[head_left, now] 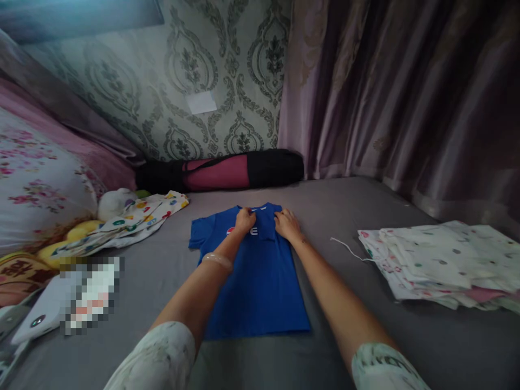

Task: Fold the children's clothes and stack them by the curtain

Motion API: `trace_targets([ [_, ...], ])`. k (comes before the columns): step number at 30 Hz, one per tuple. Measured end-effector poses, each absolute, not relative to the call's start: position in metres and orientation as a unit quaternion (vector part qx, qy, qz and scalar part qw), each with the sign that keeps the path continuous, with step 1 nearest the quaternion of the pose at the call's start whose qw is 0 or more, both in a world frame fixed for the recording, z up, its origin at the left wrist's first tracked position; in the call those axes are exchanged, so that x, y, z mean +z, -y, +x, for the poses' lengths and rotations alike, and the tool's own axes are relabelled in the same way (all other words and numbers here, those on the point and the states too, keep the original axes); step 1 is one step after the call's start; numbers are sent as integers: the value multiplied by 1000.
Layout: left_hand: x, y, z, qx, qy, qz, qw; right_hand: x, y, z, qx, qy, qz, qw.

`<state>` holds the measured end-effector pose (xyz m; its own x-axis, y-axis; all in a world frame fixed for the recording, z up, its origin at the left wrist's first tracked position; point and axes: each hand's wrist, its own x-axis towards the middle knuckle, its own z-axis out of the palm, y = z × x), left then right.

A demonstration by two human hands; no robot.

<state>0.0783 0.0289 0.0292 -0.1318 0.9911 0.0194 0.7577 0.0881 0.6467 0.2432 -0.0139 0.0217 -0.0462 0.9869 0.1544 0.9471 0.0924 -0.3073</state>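
A small blue T-shirt (260, 276) lies flat on the grey bed sheet (349, 200), its neck end pointing away from me, white lettering partly showing. Its right sleeve is folded inward over the chest; the left sleeve sticks out. My left hand (245, 220) pinches the cloth near the collar, fingers closed. My right hand (286, 223) rests on the folded-in right side beside it, fingers curled on the fabric. A pale bangle sits on my left wrist.
A stack of folded white patterned cloths (442, 265) lies at the right, a white cord (347, 248) beside it. A patterned garment (134, 216) and soft toys lie at the left by a floral pillow (36, 184). A black-and-pink rolled bag (221, 170) lies along the wall.
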Motion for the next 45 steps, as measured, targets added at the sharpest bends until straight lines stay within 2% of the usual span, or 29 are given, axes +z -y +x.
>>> trace_targets([
  [8, 10, -50, 83, 245, -726, 607, 209, 21, 0, 247, 101, 725, -670, 126],
  [14, 16, -45, 86, 253, -732, 592, 223, 26, 3, 244, 103, 722, -673, 123],
  [20, 30, -22, 96, 340, -620, 685, 176, 27, 3, 241, 104, 712, -686, 113],
  [23, 30, -12, 102, 304, -592, 727, 170, 26, 2, 240, 110, 709, -689, 104],
  [28, 24, 0, 101, 207, -589, 774, 102, 26, 1, 241, 104, 714, -685, 102],
  [38, 23, 14, 101, 180, -509, 840, 56, 25, -5, 251, 143, 720, -673, 95],
  [45, 16, 17, 88, 196, -454, 866, 75, 20, -16, 260, 183, 707, -667, 148],
])
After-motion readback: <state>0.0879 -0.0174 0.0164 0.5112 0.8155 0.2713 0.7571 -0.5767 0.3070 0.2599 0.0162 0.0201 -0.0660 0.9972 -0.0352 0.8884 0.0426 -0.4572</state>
